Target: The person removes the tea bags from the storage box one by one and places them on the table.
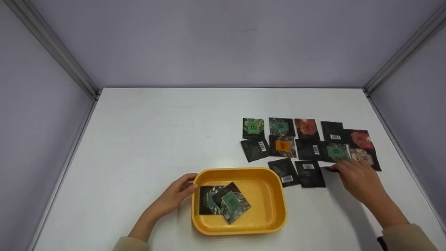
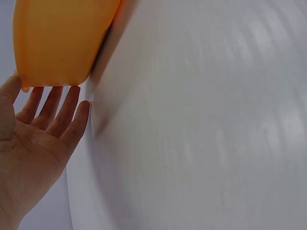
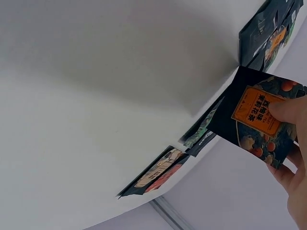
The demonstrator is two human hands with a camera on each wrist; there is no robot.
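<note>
My right hand [image 1: 360, 179] pinches a black tea sachet [image 3: 261, 115] between thumb and fingers. An orange label and printed fruit show on that sachet in the right wrist view; from the head only its thin dark edge appears, just right of the nearest sachets. At the left end of a yellow plastic tray [image 1: 268, 228], my left hand [image 1: 174, 195] rests with its thumb at the rim. Its fingers [image 2: 60, 115] reach fairly straight to the outer wall. Two green-labelled sachets overlap inside the tray on its left side, the upper one [image 1: 231, 203] lying askew.
Behind and right of the tray, several flat sachets lie in loose rows on the white table [image 1: 150, 139]. Among them are a red one [image 1: 306, 129], an orange-labelled one [image 1: 283, 145] and black barcode sides [image 1: 310, 174]. Grey panels [image 1: 223, 52] wall the table's back and sides.
</note>
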